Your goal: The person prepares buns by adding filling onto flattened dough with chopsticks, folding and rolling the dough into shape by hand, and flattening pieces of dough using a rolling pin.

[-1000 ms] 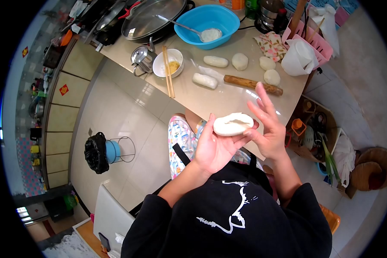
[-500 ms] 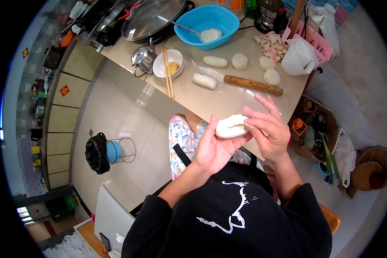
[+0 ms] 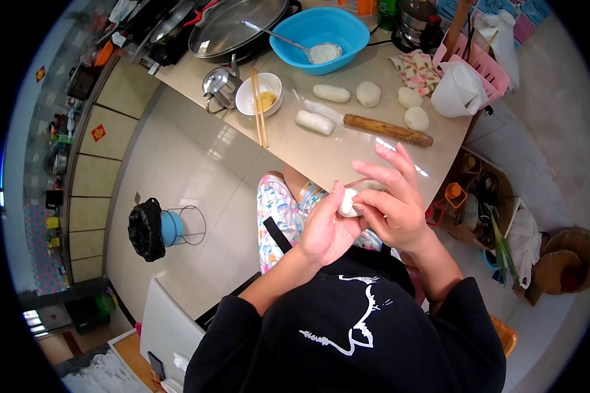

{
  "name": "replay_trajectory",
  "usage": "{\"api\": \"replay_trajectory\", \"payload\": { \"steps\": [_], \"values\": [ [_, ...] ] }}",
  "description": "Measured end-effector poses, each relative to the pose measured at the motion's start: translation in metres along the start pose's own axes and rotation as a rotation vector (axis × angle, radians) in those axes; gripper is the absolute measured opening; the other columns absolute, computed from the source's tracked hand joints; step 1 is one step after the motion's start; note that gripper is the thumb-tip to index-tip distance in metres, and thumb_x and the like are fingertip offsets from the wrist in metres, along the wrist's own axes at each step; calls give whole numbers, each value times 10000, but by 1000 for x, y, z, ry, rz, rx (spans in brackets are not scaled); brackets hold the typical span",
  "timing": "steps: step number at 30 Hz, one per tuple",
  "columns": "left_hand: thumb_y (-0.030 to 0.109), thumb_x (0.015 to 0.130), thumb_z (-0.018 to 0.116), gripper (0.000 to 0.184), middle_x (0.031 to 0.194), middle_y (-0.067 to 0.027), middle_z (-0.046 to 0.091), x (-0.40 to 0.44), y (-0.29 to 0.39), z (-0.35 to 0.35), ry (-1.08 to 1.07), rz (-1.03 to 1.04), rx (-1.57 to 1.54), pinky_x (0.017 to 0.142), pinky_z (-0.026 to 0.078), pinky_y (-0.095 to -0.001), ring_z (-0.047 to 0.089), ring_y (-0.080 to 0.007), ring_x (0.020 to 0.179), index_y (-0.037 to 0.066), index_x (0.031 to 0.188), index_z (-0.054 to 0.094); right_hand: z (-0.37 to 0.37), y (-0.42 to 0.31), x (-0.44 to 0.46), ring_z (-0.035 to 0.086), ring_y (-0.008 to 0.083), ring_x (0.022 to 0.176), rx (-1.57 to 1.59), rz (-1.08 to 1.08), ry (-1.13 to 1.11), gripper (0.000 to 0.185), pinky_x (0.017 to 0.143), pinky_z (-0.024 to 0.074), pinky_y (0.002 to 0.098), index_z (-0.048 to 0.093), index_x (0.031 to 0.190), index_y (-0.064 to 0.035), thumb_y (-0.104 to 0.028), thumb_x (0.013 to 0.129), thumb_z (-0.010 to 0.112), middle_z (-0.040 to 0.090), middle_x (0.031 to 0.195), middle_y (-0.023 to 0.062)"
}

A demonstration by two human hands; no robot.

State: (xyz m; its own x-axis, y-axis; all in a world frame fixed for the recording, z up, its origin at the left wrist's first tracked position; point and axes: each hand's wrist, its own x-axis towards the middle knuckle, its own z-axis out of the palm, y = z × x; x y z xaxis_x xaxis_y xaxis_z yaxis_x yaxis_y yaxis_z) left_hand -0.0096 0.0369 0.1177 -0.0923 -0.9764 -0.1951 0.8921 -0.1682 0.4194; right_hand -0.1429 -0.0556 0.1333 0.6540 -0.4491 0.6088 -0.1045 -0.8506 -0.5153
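We hold one piece of white dough [image 3: 347, 204], partly hidden, off the near edge of the table [image 3: 347, 157]: left hand [image 3: 326, 227] curled around it, right hand [image 3: 398, 208] pinching it. On the tabletop we count two dough rolls [image 3: 314, 122] and three dough rounds [image 3: 368, 94].

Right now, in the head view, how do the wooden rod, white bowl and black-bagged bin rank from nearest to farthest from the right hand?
1. Wooden rod: on the table, ahead of the right hand.
2. White bowl: also on the table, ahead and to the left.
3. Black-bagged bin: far left, down on the floor.
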Motion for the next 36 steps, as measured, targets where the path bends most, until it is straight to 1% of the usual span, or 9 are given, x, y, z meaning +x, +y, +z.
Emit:
{"api": "replay_trajectory", "payload": {
  "steps": [2,8,16,18,21,24,27,29,36],
  "values": [
    [398,1023,225,568,1285,-154,490,0,-1,0,-10,13,2,1030,382,-402,489,-238,1195,-34,1377,322,5,3,-5,342,413,1327,9,-25,38,268,1067,275,508,725,904,-98,-82,639,758,551,1293,163],
    [356,1030,267,530,1304,-143,480,1,2,5,-10,11,-3,1028,383,-399,490,-252,1193,-26,1394,311,8,-13,4,299,406,1350,233,194,217,278,1071,281,486,737,918,-102,-96,643,772,523,1325,186],
    [362,1028,278,506,1299,-147,461,-2,-1,2,-40,63,-30,1013,398,-402,502,-252,1168,13,1390,336,20,-10,-6,290,399,1356,223,126,187,201,1092,228,488,752,845,-113,-103,644,765,563,1291,154],
    [421,1017,247,564,1386,-210,383,-2,-4,1,67,64,73,1066,356,-437,385,-321,1311,15,1405,299,22,-9,-10,289,399,1356,196,109,170,196,1097,210,493,752,838,-117,-94,644,759,579,1273,145],
    [379,1022,304,497,1325,-174,453,2,-3,-3,55,13,-86,1017,404,-418,485,-275,1200,51,1394,343,25,-8,-11,298,404,1350,127,100,161,202,1105,183,502,749,857,-128,-94,657,746,513,1338,184],
    [350,1021,324,490,1393,-194,399,-1,7,6,-1,-49,-190,1040,388,-422,445,-299,1256,54,1411,324,21,-10,0,303,397,1350,162,100,188,228,1107,178,495,732,941,-104,-188,729,725,412,1412,224],
    [314,1017,336,492,1445,-201,337,4,7,5,-33,82,-111,1073,354,-426,390,-310,1309,66,1439,281,22,-10,1,319,390,1344,491,261,508,323,1100,201,490,703,1031,-71,-293,797,682,324,1458,244],
    [253,999,375,521,1452,-208,324,3,8,5,-51,91,-133,1087,335,-426,373,-315,1324,74,1465,224,16,3,-13,335,384,1334,352,331,383,392,1086,236,485,684,1072,-44,-349,829,647,375,1433,230],
    [52,859,541,757,1450,-235,306,4,3,10,-55,308,246,1065,353,-440,323,-371,1349,88,1492,127,13,-9,-12,396,379,1288,210,271,342,301,1042,324,466,707,1004,-45,-155,726,748,531,1301,202]
  ]
}}
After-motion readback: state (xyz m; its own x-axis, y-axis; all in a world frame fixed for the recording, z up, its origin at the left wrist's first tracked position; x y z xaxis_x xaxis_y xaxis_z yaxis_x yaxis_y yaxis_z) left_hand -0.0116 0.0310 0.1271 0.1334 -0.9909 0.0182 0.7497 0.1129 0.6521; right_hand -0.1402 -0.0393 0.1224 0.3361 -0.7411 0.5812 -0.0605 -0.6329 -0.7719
